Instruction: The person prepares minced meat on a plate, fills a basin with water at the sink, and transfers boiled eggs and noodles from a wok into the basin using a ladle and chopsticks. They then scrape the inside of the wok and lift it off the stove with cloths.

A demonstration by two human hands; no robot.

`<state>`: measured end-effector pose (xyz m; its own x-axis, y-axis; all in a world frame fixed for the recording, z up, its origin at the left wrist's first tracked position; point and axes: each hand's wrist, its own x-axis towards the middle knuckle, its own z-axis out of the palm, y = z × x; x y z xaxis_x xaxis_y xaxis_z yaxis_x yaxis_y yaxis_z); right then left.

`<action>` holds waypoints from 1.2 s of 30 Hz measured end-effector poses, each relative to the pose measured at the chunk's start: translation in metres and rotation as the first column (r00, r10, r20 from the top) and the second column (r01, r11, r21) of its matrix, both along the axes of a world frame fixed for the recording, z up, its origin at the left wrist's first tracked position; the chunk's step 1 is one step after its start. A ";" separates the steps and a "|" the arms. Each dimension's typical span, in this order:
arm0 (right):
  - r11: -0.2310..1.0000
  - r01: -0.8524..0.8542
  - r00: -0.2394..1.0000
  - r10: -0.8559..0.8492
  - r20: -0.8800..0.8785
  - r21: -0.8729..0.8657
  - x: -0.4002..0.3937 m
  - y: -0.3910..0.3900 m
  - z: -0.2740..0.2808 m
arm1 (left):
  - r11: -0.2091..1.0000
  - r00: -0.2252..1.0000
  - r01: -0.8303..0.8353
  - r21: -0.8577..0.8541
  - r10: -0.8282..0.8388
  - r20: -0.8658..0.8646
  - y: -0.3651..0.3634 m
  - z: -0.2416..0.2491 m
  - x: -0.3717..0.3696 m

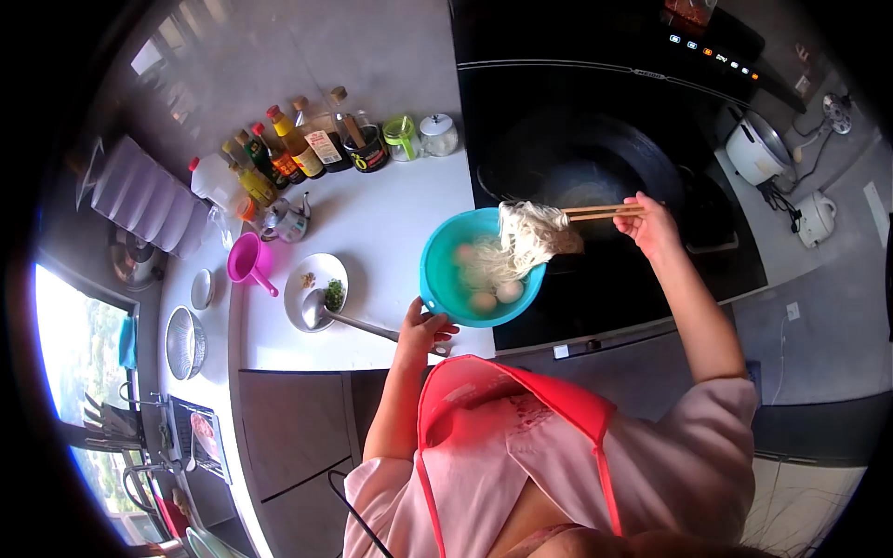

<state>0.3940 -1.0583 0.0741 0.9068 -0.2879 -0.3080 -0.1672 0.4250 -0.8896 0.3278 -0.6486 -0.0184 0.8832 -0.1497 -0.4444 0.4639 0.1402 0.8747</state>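
A teal basin (pixel 433 270) holds cloudy liquid with noodles and several round pale pieces. My left hand (pixel 424 327) is at the basin's lower left rim, its thumb and fingers closed on it. My right hand (pixel 650 226) grips a pair of wooden chopsticks (pixel 595 213), whose far ends are in a bundle of pale noodles (pixel 530 234) raised over the basin's right rim. Some strands hang down into the basin. To the left, a white plate (pixel 296 298) bears chopped greens (pixel 335 295), small brown bits and the bowl of a metal ladle (pixel 358 323).
Behind the basin, a dark wok (pixel 633 153) sits on the black stove (pixel 595 302). Sauce bottles (pixel 294 144) and jars line the wall. A pink dipper (pixel 247 258), small kettle (pixel 286 221) and metal strainer (pixel 185 342) are at left; a white cooker (pixel 755 152) stands at right.
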 end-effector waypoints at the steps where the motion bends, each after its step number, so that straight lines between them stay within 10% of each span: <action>1: 1.000 0.001 1.000 -0.001 0.008 0.014 -0.003 0.005 0.004 | 1.000 1.000 0.003 -0.003 -0.003 0.001 0.000 0.001 0.000; 20: 0.942 -0.127 0.948 0.207 0.240 -0.312 -0.058 0.156 0.023 | 0.997 0.997 0.067 -0.041 -0.065 0.036 0.003 0.000 0.003; 28: 0.612 -0.259 0.786 0.583 0.205 -0.747 -0.077 0.157 0.027 | 0.994 0.996 0.089 -0.056 -0.087 0.037 0.005 0.000 0.003; 31: 0.804 -0.217 0.878 0.409 0.249 -0.553 -0.080 0.120 0.066 | 0.995 0.996 0.079 -0.056 -0.077 0.032 0.004 -0.001 0.003; 36: 0.717 -0.029 0.925 0.283 0.254 -0.696 -0.084 0.034 0.091 | 0.998 0.998 0.055 -0.028 -0.054 0.016 0.003 -0.001 0.003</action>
